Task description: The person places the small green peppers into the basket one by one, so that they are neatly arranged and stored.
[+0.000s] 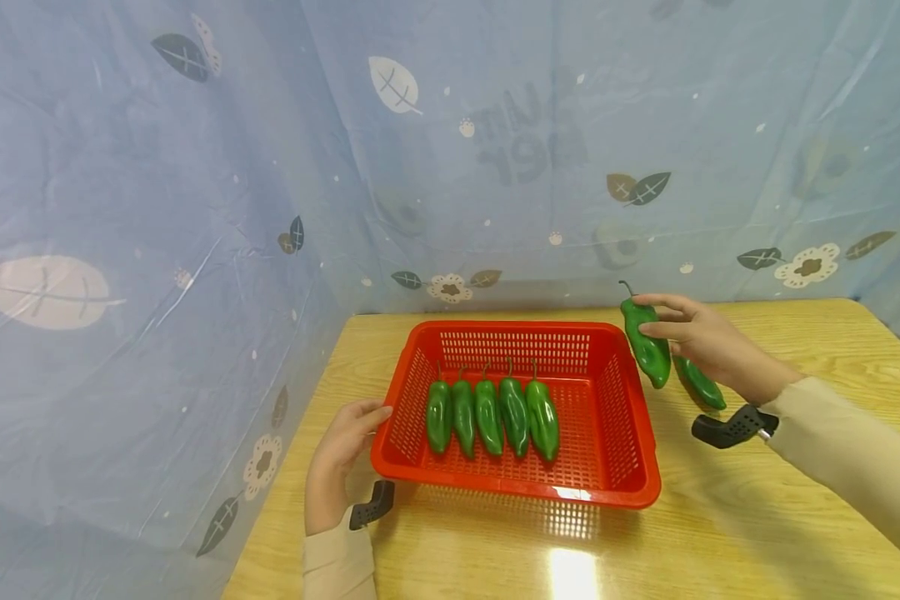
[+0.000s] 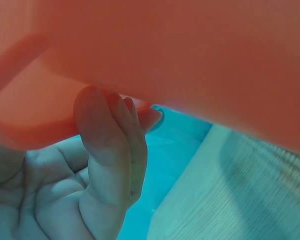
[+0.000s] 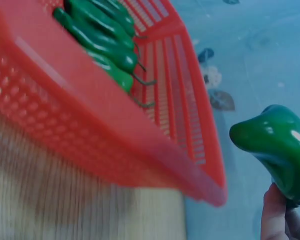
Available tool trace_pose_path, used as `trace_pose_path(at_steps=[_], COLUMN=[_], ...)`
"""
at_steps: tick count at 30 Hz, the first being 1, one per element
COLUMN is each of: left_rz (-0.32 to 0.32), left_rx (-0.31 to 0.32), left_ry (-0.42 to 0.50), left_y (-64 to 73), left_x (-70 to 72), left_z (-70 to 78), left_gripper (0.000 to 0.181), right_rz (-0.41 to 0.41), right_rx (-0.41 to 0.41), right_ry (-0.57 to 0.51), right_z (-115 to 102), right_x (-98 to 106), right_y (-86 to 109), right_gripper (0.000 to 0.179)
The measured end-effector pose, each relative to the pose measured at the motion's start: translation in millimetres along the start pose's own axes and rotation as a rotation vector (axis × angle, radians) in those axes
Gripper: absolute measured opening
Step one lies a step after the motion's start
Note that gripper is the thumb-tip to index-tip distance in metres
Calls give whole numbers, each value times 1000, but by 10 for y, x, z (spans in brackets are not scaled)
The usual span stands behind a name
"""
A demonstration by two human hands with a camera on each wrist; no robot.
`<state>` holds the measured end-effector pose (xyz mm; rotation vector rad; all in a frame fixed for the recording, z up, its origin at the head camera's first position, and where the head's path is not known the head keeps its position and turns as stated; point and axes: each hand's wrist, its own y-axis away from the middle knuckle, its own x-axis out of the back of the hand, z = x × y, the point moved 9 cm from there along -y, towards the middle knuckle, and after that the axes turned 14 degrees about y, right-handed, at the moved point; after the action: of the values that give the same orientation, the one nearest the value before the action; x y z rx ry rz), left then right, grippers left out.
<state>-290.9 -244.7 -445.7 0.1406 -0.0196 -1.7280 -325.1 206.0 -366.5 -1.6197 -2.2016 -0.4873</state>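
Observation:
My left hand (image 1: 341, 442) grips the left rim of a red plastic basket (image 1: 510, 488), its thumb over the edge. In the left wrist view, the fingers (image 2: 107, 132) press up against the basket's underside. Inside the basket, several green peppers (image 1: 489, 417) lie side by side in a row, stems pointing to the far side. My right hand (image 1: 708, 342) holds another green pepper (image 1: 651, 354) just beyond the basket's right rim, stem up. Its tapered end also shows in the right wrist view, the pepper (image 3: 277, 142) apart from the basket.
One more green pepper (image 1: 699, 385) lies on the wooden table (image 1: 780, 500), partly hidden beneath my right hand. A blue leaf-patterned sheet (image 1: 495, 225) hangs behind the table and along its left side. The basket's right part shows bare mesh.

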Motion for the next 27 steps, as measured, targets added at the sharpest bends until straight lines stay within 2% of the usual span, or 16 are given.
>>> trace_pose_path(at_steps=[6,11,14,20,27], left_rz=[9,13,9,2,4], left_rx=[-1,-6,-8,-12,-19], left_ry=[-4,4,3,-12,-19], left_y=[-18,-25,-25,-39,-43], left_x=[28,32,27,28,37], left_z=[-25,-31,-35,-56,-63], left_gripper=[36,34,34,35,34], right_rz=[-19,-30,-36,-29,-45], right_rx=[-21,-6,-5,-24,-31], right_ry=[4,-19,4,74,38], right_z=[-129,-240,-285,-287,-264], right_x=[-194,-353,-447,-592,-794], right_y=[-45,-112,-159,-233,-272], right_gripper=[62,60,58,53,52])
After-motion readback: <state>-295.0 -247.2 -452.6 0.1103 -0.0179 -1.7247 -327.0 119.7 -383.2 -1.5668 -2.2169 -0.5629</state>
